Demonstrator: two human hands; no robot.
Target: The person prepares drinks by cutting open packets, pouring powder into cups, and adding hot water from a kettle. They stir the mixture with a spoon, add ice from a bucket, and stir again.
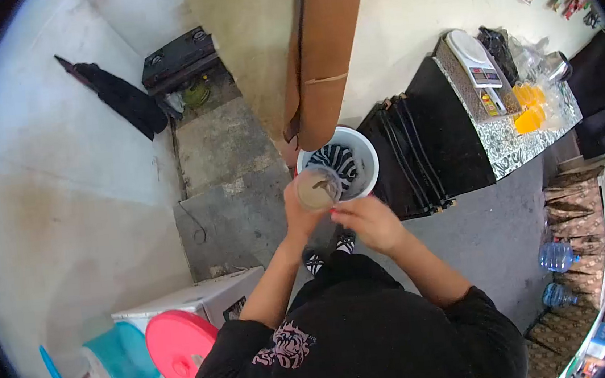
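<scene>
My left hand [300, 214] is wrapped round a clear plastic cup [311, 201] with pale beige, cloudy contents. Something dark and curved, perhaps a spoon's bowl, shows inside the cup. Just right of the cup, my right hand [370, 223] has its fingers pinched together. A small red spot is at its fingertips; what they hold, if anything, I cannot make out. Beyond both hands stands a white bucket [367, 159], partly hidden by the cup. Black-and-white striped cloth [342, 159] lies inside it.
A tall brown cardboard piece [326, 55] rises behind the bucket. To the right are folded black frames [405, 157] and a counter with a kitchen scale [476, 59] and orange cups [529, 120]. A pink lid [180, 350] sits at lower left, water bottles [557, 257] at far right.
</scene>
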